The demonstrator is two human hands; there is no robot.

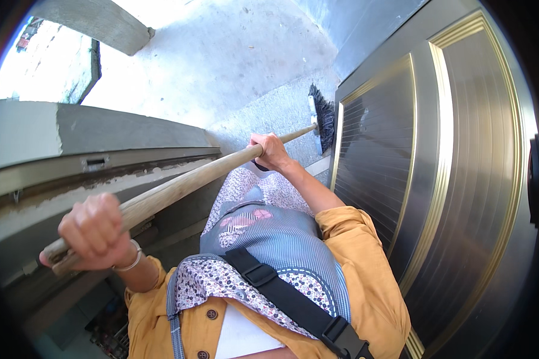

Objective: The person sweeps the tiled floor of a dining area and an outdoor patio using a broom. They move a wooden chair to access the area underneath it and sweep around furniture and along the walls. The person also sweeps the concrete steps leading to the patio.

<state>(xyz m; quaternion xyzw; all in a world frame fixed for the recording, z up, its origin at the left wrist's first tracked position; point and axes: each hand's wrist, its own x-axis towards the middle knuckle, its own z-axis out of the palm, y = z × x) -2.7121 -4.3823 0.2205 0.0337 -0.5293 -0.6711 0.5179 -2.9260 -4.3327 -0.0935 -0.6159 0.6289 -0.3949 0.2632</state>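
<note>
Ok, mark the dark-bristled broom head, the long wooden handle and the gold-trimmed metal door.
Dark-bristled broom head (324,116): head view, on the bristles.
Long wooden handle (188,186): head view, mid-shaft.
Gold-trimmed metal door (429,131): head view, frame between panels.

Downward fisheye view from the head, near the left hand (96,232)

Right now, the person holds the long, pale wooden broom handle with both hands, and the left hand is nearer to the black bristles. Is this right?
Not quite: in the head view, the right hand is nearer to the black bristles, and the left hand grips near the opposite end. Both hands do hold the long, pale wooden broom handle.
</note>
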